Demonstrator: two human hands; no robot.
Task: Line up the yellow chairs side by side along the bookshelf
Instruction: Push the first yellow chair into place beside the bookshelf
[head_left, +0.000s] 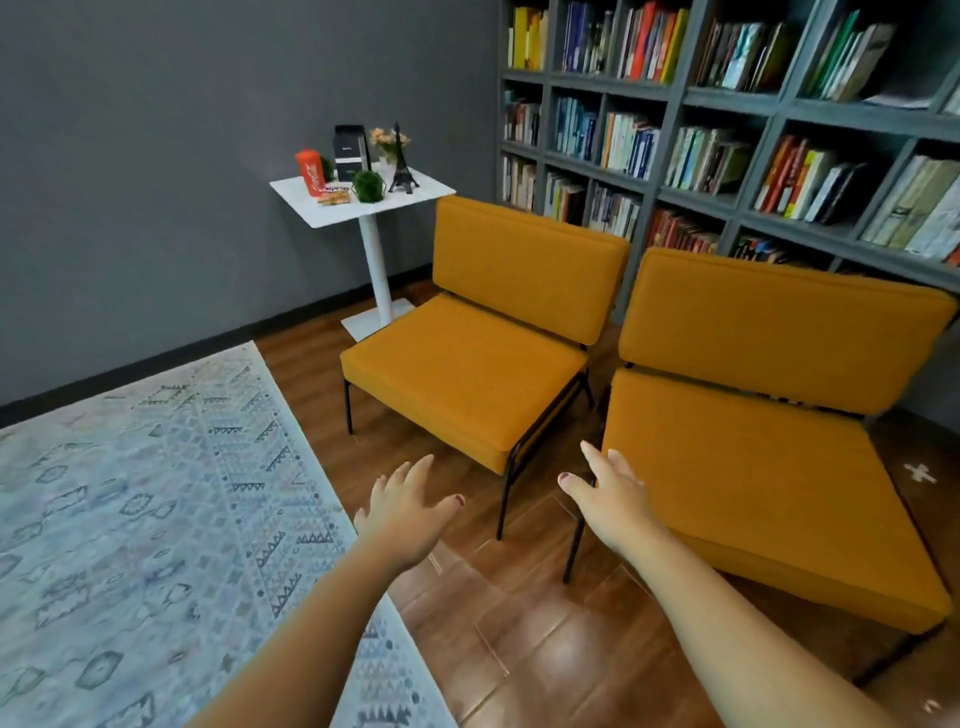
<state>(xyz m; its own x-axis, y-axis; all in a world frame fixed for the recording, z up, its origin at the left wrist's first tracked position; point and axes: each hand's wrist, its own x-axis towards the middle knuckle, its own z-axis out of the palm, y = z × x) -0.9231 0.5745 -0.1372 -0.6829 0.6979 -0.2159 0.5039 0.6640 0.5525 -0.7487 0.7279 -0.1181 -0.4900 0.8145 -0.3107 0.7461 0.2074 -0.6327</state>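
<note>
Along bookshelf (727, 96), far yellow chair (462, 374), near yellow chair (753, 467) abreast, seats facing rug (130, 493); side table (311, 210) beyond; left hand (405, 514), right hand (609, 493) spread, empty.

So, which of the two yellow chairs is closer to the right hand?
The chair on the right: the open right hand reaches its seat's front corner. The other chair stands farther left, beside the white side table.
</note>
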